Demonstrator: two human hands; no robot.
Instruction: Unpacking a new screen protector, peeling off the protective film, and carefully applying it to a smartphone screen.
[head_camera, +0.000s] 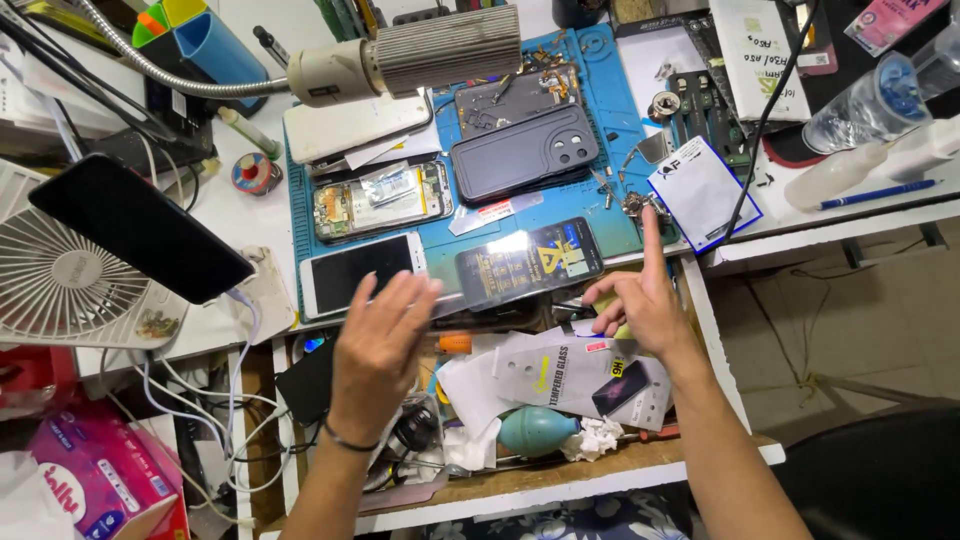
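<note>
A dark phone with a lit screen (530, 262) lies at the front edge of a blue work mat (610, 90), with glare on its glass. My left hand (385, 345) hovers flat with fingers spread just left of it, fingertips over the lower corner of a white phone (355, 272). I cannot tell whether it holds a thin clear sheet. My right hand (645, 300) is to the right of the lit phone, index finger pointing up to the mat's edge, other fingers curled. Something yellow-green shows under them.
On the mat lie an opened phone (380, 200), a dark back cover (525, 150) and small parts. A gooseneck lamp (410, 55) hangs above. An open drawer (560, 475) holds a glass-protector package (580, 380), a teal blower bulb (535, 430) and tissues. A white fan (60, 285) stands left.
</note>
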